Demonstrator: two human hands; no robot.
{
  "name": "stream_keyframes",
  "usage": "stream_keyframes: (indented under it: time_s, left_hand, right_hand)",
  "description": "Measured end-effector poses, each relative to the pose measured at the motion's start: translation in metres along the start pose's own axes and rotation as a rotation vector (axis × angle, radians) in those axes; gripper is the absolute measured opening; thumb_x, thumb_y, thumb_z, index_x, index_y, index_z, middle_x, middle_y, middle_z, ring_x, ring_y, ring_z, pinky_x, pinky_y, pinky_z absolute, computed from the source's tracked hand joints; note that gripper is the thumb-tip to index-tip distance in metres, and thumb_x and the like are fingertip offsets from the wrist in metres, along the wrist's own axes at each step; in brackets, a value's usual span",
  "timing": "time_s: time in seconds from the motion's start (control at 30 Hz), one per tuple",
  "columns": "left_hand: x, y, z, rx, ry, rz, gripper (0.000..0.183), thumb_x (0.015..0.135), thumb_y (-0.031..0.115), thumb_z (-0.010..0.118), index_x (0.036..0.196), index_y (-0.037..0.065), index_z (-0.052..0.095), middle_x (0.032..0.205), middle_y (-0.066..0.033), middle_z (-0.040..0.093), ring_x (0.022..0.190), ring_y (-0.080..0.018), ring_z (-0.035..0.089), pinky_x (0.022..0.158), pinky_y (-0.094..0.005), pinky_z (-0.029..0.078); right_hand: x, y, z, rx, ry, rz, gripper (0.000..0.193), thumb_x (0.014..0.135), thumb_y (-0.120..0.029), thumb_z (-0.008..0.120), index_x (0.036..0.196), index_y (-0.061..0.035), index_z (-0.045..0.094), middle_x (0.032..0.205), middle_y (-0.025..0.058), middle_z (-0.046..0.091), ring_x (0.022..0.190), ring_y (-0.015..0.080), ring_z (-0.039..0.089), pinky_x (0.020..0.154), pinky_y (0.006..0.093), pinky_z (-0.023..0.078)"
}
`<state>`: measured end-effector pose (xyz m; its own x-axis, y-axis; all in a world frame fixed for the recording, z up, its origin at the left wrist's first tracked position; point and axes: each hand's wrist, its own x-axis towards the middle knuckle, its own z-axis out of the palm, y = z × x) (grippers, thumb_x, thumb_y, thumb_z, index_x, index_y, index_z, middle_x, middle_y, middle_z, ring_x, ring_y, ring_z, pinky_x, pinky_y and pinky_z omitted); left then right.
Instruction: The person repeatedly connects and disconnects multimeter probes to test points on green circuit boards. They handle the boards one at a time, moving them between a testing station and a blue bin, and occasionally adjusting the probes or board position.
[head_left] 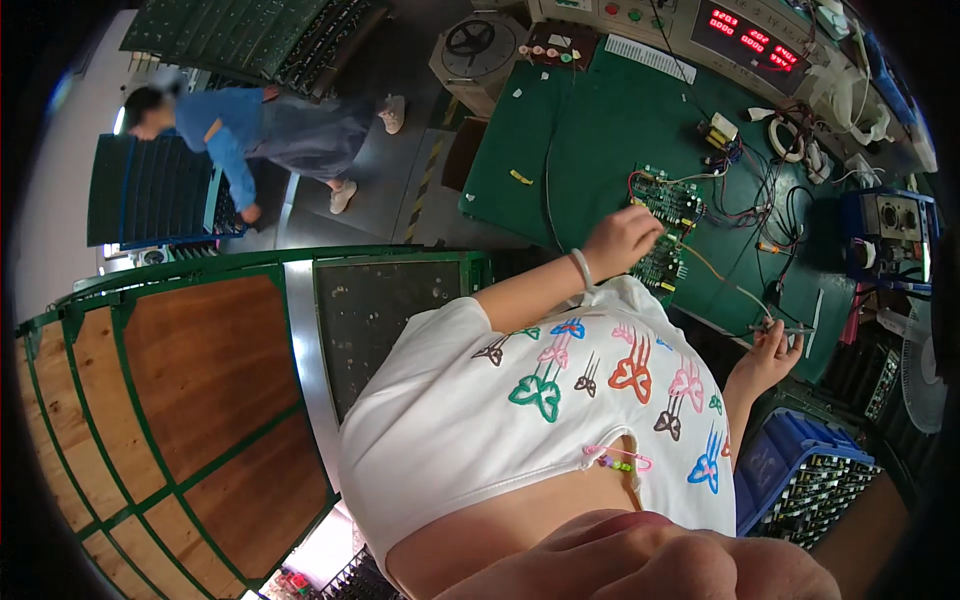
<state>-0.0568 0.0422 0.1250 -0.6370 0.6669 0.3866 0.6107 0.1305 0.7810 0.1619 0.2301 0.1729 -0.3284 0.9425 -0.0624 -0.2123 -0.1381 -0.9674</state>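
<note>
A green circuit board (662, 272), crowded with small parts, lies at the near edge of the green bench mat. My left hand (625, 238) is over its left side, fingertips pinched together; what they hold is too small to make out. From beside those fingertips a thin pale wire (715, 270) runs across the mat toward my right hand (768, 358). That hand is closed round a thin grey tool (790, 329) near the bench's right side; its exact kind does not show. A second green board (672, 198) adjoins the first on its far side.
Tangled cables (775, 195) cover the mat's right part. Behind stands a test unit (745, 38) with red digits; a blue device (888, 235) is at right. A blue crate (775, 455) holds several boards below. At far left a person (225, 130) bends by racks.
</note>
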Motion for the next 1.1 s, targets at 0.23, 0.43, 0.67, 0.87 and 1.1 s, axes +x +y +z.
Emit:
stream_keyframes:
  time_s: [0.23,0.43,0.67,0.87,1.1]
  left_hand:
    - [-0.060,-0.049,-0.031,-0.180,0.040,-0.392,0.011,0.088,0.009,0.065,0.094,-0.001,0.067,0.091,-0.0092,0.061,0.076,-0.0188,0.067,0.067,-0.0280,0.055]
    - [-0.108,-0.077,-0.019,-0.658,-0.051,-0.689,0.016,0.092,0.007,0.062,0.103,-0.004,0.063,0.095,-0.0093,0.067,0.084,-0.0157,0.068,0.073,-0.0262,0.056]
    - [-0.129,-0.092,-0.013,-0.724,-0.072,-0.661,0.015,0.086,0.002,0.067,0.098,-0.006,0.063,0.090,-0.0101,0.069,0.082,-0.0152,0.068,0.074,-0.0269,0.055]
    - [-0.132,-0.100,-0.001,-0.366,-0.136,-0.636,0.021,0.086,0.009,0.070,0.102,-0.005,0.069,0.092,-0.0142,0.072,0.083,-0.0152,0.069,0.076,-0.0255,0.054]
    - [-0.131,-0.095,0.015,-0.344,-0.165,-0.651,0.021,0.083,0.009,0.072,0.098,-0.005,0.071,0.092,-0.0129,0.072,0.081,-0.0150,0.068,0.076,-0.0260,0.054]
  right_hand:
    - [-0.033,0.057,0.010,0.203,-0.240,0.284,0.013,0.091,-0.001,0.061,0.099,-0.0080,0.054,0.095,0.0049,0.060,0.082,0.0144,0.062,0.075,0.0276,0.052]
    - [-0.063,0.099,0.031,0.027,-0.443,0.482,0.016,0.086,0.001,0.066,0.089,-0.0064,0.051,0.084,0.0033,0.058,0.080,0.0126,0.061,0.071,0.0246,0.050]
    - [-0.078,0.123,0.043,-0.119,-0.474,0.410,0.017,0.092,-0.011,0.063,0.106,0.0000,0.066,0.087,0.0026,0.062,0.078,0.0104,0.059,0.073,0.0226,0.046]
    - [-0.085,0.166,0.023,-0.087,-0.564,0.373,0.022,0.095,-0.010,0.059,0.114,-0.0010,0.065,0.105,0.0031,0.065,0.094,0.0110,0.063,0.084,0.0231,0.048]
    - [-0.086,0.164,0.016,-0.546,-0.766,0.003,0.022,0.088,-0.008,0.063,0.109,-0.0054,0.069,0.101,0.0073,0.070,0.094,0.0178,0.063,0.084,0.0286,0.048]
